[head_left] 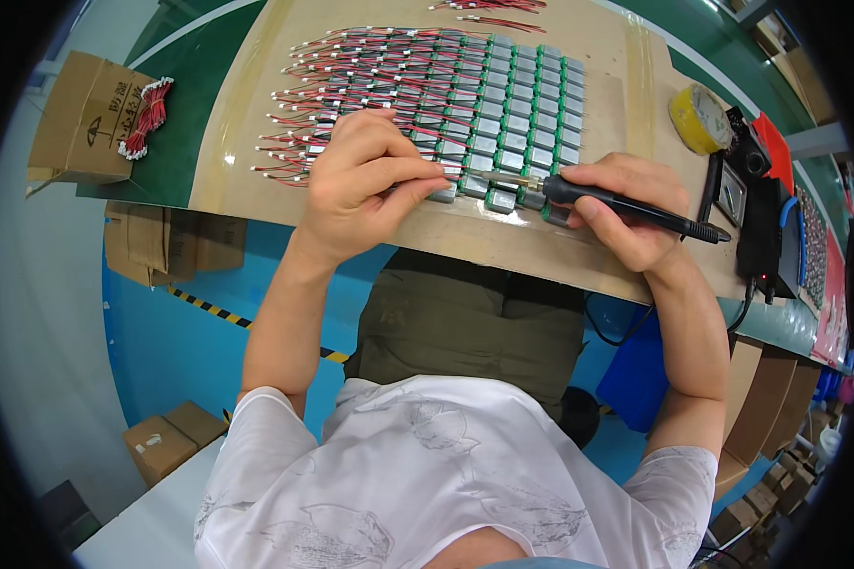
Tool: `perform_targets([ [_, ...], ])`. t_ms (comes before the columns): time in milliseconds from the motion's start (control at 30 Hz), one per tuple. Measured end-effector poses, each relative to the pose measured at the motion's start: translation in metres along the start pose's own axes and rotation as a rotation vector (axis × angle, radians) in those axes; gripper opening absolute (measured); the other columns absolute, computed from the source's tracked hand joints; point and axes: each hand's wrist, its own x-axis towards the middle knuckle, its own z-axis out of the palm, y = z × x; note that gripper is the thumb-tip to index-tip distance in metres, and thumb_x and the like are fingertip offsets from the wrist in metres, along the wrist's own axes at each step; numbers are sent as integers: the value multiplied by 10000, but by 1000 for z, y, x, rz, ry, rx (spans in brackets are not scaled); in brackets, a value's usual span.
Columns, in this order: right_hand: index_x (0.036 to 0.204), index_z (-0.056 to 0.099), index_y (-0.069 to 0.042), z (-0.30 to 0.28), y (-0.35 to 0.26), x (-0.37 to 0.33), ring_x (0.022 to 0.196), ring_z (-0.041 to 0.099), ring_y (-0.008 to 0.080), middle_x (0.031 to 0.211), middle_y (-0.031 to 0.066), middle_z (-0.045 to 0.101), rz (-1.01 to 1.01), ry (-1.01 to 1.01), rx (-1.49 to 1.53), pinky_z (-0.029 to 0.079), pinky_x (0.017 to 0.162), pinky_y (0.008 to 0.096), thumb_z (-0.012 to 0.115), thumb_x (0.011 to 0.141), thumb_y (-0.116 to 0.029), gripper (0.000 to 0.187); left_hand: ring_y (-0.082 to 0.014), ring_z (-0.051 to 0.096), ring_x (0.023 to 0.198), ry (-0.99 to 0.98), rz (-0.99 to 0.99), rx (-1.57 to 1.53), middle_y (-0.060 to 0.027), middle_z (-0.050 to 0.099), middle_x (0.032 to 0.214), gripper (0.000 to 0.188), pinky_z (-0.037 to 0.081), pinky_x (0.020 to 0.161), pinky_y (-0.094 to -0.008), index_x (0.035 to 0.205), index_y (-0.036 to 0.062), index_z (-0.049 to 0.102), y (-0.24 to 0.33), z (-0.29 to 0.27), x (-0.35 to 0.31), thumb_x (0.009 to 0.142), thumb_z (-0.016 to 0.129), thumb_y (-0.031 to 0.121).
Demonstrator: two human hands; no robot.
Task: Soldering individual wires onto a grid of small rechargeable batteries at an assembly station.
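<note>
Rows of small silver battery cells with green strips [515, 123] cover the middle of the cardboard-topped table [626, 261]. Red and black wire leads with white connectors [351, 68] lie over the left part of the rows. My left hand [361, 185] is closed in a pinch above the near rows, its fingertips on what looks like a wire lead at a cell. In my right hand [640, 194] is a black soldering iron [678, 224], held like a pen. Its metal tip points left, close to my left fingertips. The exact contact point is too small to make out.
At the right are a yellow tape roll [697, 120] and a black soldering station [767, 242]. A cardboard box [85, 123] and a bundle of red wires [149, 116] sit at the left. More wires [498, 21] lie at the far edge.
</note>
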Motion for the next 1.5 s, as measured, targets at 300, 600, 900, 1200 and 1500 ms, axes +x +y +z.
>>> perform_targets([
  [300,1041,786,42,1,2,0,629,690,194,765,128,743,-47,-8,-15,521,569,283,759,787,-14,262,-253,592,785,-89,-7,19,-38,630,787,172,506,857,-418,774,74,736,4,0,4,653,842,13],
  [600,1031,788,39,2,3,1,640,690,209,784,135,747,-80,-26,-28,524,583,291,768,775,-10,261,-247,581,772,-91,-15,26,-44,617,787,178,444,693,-374,734,71,690,3,3,5,625,815,6],
  [900,1029,787,44,3,3,1,651,695,222,811,148,754,-80,-29,-23,528,590,294,772,780,-15,256,-232,558,756,-152,-126,-2,-31,599,769,144,437,696,-360,704,72,672,5,-1,7,638,789,21],
  [1200,1040,784,46,2,4,1,649,693,222,813,150,754,-99,-36,-31,525,584,297,772,782,-10,264,-225,566,765,-185,-195,-24,-27,603,761,121,444,714,-353,687,69,677,6,-1,8,648,785,33],
  [1500,1036,785,38,2,3,1,655,696,228,809,145,754,-84,-45,-28,529,599,300,769,782,-6,258,-226,563,762,-192,-208,-20,-26,602,755,111,441,714,-356,688,69,677,5,-1,8,661,780,38],
])
